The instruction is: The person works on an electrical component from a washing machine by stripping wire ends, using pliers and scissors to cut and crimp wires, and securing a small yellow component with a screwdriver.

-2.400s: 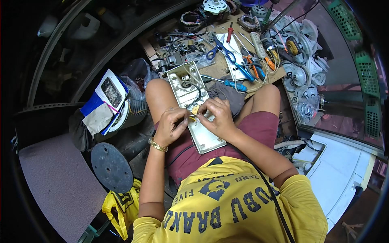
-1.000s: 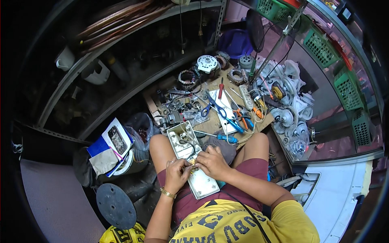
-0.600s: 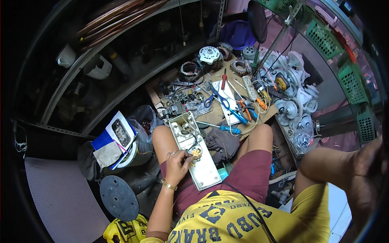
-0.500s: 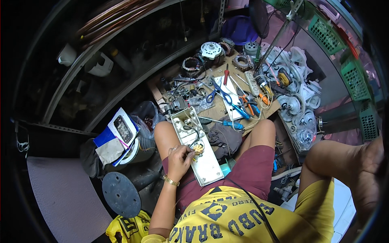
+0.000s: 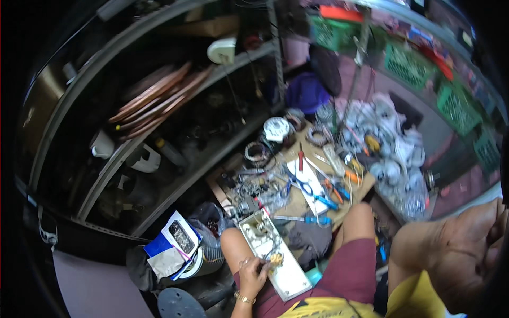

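A long pale housing, shaped like a shallow tray, lies slanted across my lap. Dark wires and small fittings fill its far end. Near its middle sits a small round yellowish part with wires at it. My left hand, with a gold-coloured band at the wrist, comes in over the housing's left edge. Its thumb and fingertips are pinched together at the yellowish part. Raised at the far right, close to the camera, is my right hand. Its palm shows, but the fingers run into the dark rim, so what they hold is hidden.
Ahead, a wooden board carries blue scissors, a red screwdriver, pliers and motor windings. Whitish motor parts pile up at right. A bucket with papers and a phone stands left, below shelves holding copper coils.
The view has tilted up and blurred, so the lap and board sit lower and more shelf shows. My left hand stays pinched at the yellowish part; my right hand stays raised.
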Demonstrator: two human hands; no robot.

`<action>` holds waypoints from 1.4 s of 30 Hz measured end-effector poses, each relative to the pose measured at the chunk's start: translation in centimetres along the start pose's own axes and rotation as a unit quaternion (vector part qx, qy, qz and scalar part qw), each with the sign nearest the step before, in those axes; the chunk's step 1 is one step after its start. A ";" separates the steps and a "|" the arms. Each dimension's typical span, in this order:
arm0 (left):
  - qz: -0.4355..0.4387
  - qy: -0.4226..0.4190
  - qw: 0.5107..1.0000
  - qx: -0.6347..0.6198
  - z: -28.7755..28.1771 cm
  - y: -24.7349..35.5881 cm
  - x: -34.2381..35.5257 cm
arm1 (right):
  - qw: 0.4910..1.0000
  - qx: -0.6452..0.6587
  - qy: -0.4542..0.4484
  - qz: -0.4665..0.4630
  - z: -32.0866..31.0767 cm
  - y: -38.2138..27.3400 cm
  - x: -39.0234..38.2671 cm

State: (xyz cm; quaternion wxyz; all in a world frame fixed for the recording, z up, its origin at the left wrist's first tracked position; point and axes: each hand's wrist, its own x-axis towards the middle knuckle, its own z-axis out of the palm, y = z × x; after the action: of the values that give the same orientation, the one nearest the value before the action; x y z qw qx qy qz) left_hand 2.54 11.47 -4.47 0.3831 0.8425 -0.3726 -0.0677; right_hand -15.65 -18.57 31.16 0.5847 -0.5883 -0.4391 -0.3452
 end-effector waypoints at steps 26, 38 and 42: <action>0.003 0.027 1.000 0.008 1.9 1.2 1.2 | 0.896 0.298 0.179 0.275 3.0 5.4 -3.5; -0.027 -0.003 1.000 -0.003 2.5 0.5 0.8 | 0.950 0.214 0.045 0.223 2.5 3.4 -1.2; -0.030 -0.005 1.000 -0.002 2.4 0.6 1.0 | 0.961 0.183 0.021 0.208 2.5 2.3 -1.3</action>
State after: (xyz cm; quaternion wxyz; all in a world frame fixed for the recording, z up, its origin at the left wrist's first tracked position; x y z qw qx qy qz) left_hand 1.92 9.05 -5.55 0.3805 0.8523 -0.3488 -0.0845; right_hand -14.25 -16.04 28.89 0.7505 -0.5422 -0.3502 -0.1419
